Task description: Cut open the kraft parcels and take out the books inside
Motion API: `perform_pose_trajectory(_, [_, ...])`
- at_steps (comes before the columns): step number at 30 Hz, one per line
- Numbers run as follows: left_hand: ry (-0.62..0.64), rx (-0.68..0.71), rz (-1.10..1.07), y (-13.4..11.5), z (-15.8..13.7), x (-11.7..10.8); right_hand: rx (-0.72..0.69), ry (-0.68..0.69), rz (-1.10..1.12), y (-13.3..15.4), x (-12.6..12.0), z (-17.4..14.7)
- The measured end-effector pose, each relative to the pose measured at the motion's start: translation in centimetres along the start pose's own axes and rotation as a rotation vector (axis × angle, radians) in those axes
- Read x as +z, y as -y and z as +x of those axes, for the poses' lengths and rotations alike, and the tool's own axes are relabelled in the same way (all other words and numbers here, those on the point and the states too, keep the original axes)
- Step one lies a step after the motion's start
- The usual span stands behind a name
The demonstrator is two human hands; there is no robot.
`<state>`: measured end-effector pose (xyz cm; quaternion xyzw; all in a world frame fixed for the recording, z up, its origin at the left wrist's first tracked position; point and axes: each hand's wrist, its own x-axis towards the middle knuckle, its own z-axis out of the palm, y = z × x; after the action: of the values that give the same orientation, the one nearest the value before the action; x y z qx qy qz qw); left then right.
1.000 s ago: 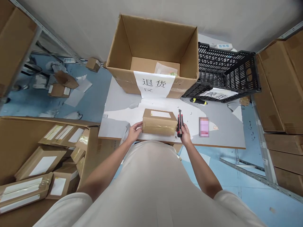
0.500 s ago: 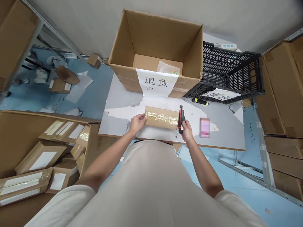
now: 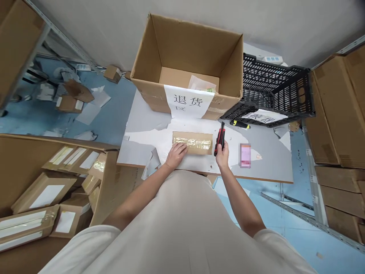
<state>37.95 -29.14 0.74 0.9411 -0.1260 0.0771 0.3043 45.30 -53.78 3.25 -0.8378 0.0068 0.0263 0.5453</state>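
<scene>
A small cardboard box (image 3: 196,141) with clear tape along its top lies on the white table (image 3: 134,114). My left hand (image 3: 176,154) rests on the box's near left part, fingers laid over the top. To the right of the box, my right hand (image 3: 222,154) grips a red and black utility knife (image 3: 219,140). The knife points away from me and stands apart from the box. Whether its blade is out, I cannot make out.
A large open carton (image 3: 154,97) with a paper label stands behind the box. Right of it sits a black plastic crate (image 3: 285,95), with a yellow-black tool (image 3: 240,124) in front. A blurred pink item (image 3: 245,156) lies right. Lower left, a big carton (image 3: 110,171) holds several parcels.
My left hand has shifted from the box's left end onto its top. The box now lies straighter. My right hand and the knife have moved slightly away from the box's right end.
</scene>
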Motion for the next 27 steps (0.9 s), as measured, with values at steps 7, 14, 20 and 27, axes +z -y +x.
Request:
perform_pose_trajectory(7, [0.034, 0.039, 0.096, 1.4, -0.1, 0.1, -0.512, 0.691, -0.506, 7.1, 0.3, 4.0])
perform_pose_trajectory(14, [-0.039, 0.092, 0.121, 1.7, -0.1, 0.5, -0.694, 0.932, -0.810, 9.1, 3.8, 7.0])
perform_pose_trajectory(20, [-0.121, 0.152, 0.184, 1.9, -0.1, 1.0, -0.709, 1.037, -1.063, 11.3, 3.9, 6.8])
perform_pose_trajectory(27, [-0.060, 0.119, 0.168, 2.1, 0.2, 0.7, -0.668, 1.040, -1.311, 13.2, 2.4, 6.8])
